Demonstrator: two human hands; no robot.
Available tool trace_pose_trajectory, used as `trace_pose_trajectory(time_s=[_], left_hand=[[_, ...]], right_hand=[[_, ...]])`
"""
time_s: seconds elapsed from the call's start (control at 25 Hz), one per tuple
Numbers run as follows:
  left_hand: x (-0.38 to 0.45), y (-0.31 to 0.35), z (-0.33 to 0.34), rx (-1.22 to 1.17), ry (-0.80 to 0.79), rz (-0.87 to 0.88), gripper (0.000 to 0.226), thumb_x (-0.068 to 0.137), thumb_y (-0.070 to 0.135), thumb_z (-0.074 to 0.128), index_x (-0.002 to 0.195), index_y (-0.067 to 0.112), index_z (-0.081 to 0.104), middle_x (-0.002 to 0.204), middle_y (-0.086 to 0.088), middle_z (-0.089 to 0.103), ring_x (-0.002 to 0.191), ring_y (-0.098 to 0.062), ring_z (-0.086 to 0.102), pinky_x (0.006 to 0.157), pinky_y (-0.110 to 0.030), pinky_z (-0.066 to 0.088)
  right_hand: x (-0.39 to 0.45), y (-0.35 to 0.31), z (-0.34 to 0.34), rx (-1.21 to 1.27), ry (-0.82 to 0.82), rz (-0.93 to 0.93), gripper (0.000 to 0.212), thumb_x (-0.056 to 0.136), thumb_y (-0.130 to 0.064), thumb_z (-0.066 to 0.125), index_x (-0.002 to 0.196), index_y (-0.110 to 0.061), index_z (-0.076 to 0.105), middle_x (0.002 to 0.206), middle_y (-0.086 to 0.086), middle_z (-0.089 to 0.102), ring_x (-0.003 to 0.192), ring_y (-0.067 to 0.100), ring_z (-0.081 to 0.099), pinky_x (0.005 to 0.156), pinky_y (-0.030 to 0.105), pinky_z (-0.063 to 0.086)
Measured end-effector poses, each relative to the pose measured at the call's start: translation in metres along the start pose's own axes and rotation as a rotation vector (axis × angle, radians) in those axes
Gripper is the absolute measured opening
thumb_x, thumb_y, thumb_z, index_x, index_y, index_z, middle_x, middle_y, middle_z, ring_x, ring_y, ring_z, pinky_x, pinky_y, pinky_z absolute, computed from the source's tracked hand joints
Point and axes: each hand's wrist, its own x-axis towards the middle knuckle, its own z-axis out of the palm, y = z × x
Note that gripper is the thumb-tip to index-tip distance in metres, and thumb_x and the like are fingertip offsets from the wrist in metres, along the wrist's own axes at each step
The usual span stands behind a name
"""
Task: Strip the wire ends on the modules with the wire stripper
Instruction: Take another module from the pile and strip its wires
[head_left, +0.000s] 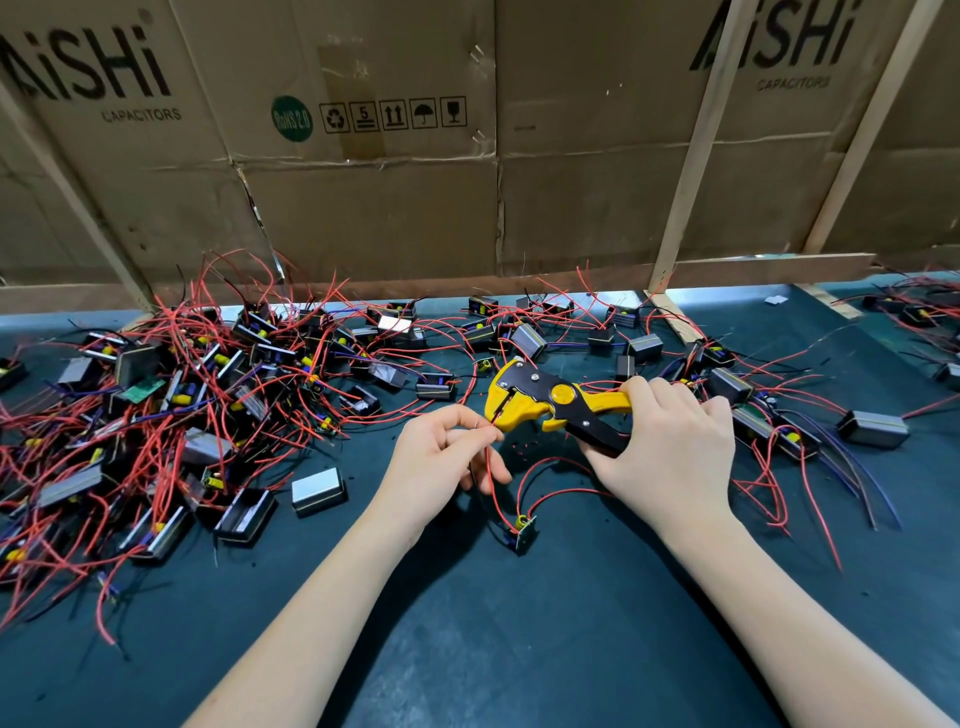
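While the left hand pinches a red wire at the stripper's mouth, the right hand grips the wire stripper handles. Module lies near, on the mat.

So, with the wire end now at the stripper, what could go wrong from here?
1. The left hand pinches the thin red wire right beside the head of the yellow and black wire stripper held by the right hand; fingertips might get nipped.
2. The small green circuit module lies loose on the dark blue mat, so a pull may drag it.
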Motion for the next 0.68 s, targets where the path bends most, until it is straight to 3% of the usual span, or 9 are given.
trace_pose_trajectory(time_s=[0.68], left_hand=[[0.0009, -0.0016, -0.0001, -0.006, 0.0, -0.022, 0.015, 0.096, 0.008, 0.055, 0.082, 0.006, 0.06, 0.063, -0.012, 0.07, 0.045, -0.016, 0.053, 0.047, -0.018, 0.039]], right_hand=[[0.0006, 0.0001, 0.0002, 0.002, 0.01, -0.011, 0.05, 0.061, -0.053, 0.078, 0.083, -0.011, 0.06, 0.074, 0.004, 0.059, 0.073, 0.029, 0.057, 0.067, 0.037, 0.026]])
